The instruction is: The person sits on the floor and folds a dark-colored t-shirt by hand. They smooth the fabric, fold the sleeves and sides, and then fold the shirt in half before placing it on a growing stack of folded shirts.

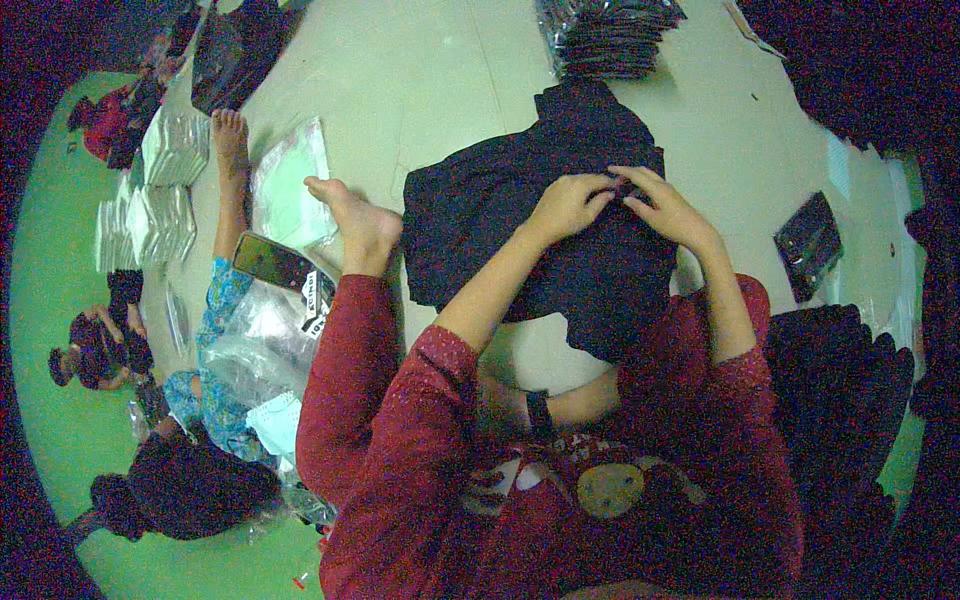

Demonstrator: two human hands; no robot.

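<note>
A black garment [480,215] lies spread on the pale floor in front of my crossed legs, a collar-like part pointing away from me. Both my hands rest over its right half with their fingertips almost meeting. My left hand [572,208] has its fingers bent and closed on the dark cloth. From the other side, my right hand [662,207] pinches the cloth at the same spot. Whatever small part lies between the fingertips is too dark and grainy to make out.
Beyond the garment stands a stack of folded black clothes [615,38] in clear plastic. A bagged black garment [808,245] and a dark cloth heap [835,390] lie right. Leftward are white packet stacks [165,225], a phone [270,262], clear bags [265,325] and seated people.
</note>
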